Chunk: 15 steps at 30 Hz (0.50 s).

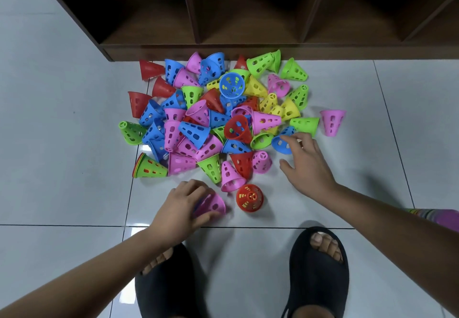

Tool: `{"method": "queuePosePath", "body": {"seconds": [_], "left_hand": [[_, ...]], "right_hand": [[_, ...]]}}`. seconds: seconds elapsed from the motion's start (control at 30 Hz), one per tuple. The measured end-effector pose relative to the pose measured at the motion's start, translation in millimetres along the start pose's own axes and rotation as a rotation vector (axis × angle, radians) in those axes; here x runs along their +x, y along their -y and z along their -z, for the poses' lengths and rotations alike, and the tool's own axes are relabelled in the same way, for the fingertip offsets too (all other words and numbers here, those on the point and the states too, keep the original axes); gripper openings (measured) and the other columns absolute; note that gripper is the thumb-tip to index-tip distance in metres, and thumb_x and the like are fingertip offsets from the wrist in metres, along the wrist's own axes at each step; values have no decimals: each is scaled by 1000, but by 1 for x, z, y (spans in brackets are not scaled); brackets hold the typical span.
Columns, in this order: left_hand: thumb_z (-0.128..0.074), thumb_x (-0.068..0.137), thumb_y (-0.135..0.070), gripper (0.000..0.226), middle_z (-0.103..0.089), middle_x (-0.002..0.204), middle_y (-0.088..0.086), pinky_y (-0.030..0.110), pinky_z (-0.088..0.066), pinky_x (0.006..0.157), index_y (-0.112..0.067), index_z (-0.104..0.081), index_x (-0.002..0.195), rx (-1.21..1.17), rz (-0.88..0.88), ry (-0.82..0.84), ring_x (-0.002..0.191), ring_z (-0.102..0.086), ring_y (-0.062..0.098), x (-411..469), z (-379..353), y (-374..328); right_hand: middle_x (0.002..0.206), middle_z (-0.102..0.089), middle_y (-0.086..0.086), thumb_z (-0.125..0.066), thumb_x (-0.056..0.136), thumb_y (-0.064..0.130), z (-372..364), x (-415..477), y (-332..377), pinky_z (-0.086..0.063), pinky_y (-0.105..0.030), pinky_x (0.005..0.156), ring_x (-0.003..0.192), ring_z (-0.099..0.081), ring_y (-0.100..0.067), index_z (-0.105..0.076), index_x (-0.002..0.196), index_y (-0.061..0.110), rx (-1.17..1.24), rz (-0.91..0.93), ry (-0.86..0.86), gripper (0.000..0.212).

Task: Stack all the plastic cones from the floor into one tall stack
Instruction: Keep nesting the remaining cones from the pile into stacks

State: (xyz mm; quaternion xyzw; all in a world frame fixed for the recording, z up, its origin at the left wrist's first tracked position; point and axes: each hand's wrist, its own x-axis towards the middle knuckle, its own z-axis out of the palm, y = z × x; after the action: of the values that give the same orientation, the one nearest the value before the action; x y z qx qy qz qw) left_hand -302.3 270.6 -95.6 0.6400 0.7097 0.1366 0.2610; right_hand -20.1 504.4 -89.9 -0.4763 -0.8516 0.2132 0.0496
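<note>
Head view, nearest first: my feet in black slippers [319,268] stand on the white tile floor [62,193], and both forearms reach forward and down from the bottom corners.

My left hand [183,203] is curled round a pink cone [213,204] lying on its side on the tile, fingers over the top, thumb underneath. The wrist is bent slightly inward.

Just right of it a red cone [249,198] stands upright on its own, touched by neither hand.

My right hand [305,163] is farther out, palm down, fingers spread and straight, thumb splayed to the left. Its fingertips rest on a blue cone [280,145] at the near right edge of the pile; nothing is gripped.

Beyond both hands is the pile [211,119] of red, blue, green, yellow and pink cones, tumbled on the floor. At its near left corner lies a short green-topped stack [149,168] on its side. One lone cone [332,121], pink, stands apart at the right.

Behind the pile is a dark wooden shelf [248,49].
</note>
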Motion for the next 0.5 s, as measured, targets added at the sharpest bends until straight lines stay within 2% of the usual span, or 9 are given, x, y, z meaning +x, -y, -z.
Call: {"method": "queuePosePath", "body": {"seconds": [0.1, 0.2, 0.37, 0.43, 0.5], "left_hand": [[-59, 92, -80, 61, -57, 132, -13, 34, -47, 96, -36, -59, 135, 111, -39, 57, 116, -53, 13, -1, -7, 0], [-66, 86, -72, 64, -57, 135, -11, 33, -45, 95, -38, -54, 139, 220, -45, 85, 121, -54, 18, 0, -9, 1], [-75, 83, -67, 64, -61, 126, -13, 33, -43, 93, -40, -55, 138, 278, -23, 77, 116, -55, 18, 0, -9, 5], [-74, 85, -67, 60, -63, 122, -13, 31, -42, 91, -40, -55, 136, 274, -30, 56, 110, -57, 17, -1, -9, 6], [-72, 87, -67, 57, -66, 119, -12, 31, -43, 87, -39, -58, 134, 246, -40, 30, 103, -61, 18, -1, -8, 4]], "right_hand": [[150, -39, -13, -72, 90, 31, 3, 8, -4, -49, -52, 104, 130, -47, -39, -46, 155, 26, -96, -35, -36, 70], [151, -40, -13, -68, 95, 35, 2, 12, -11, -51, -53, 103, 130, -48, -43, -52, 151, 28, -73, -75, 22, 58], [141, -45, -5, -61, 101, 41, -5, 1, -13, -52, -44, 97, 117, -58, -39, -64, 122, 22, 76, -153, 63, 28], [132, -46, -2, -63, 100, 44, -8, -6, -11, -52, -41, 90, 104, -62, -36, -60, 107, 24, 139, -190, 63, 21], [123, -46, 0, -67, 98, 43, -10, -12, -8, -50, -38, 84, 95, -63, -33, -53, 96, 24, 191, -244, 66, 24]]}}
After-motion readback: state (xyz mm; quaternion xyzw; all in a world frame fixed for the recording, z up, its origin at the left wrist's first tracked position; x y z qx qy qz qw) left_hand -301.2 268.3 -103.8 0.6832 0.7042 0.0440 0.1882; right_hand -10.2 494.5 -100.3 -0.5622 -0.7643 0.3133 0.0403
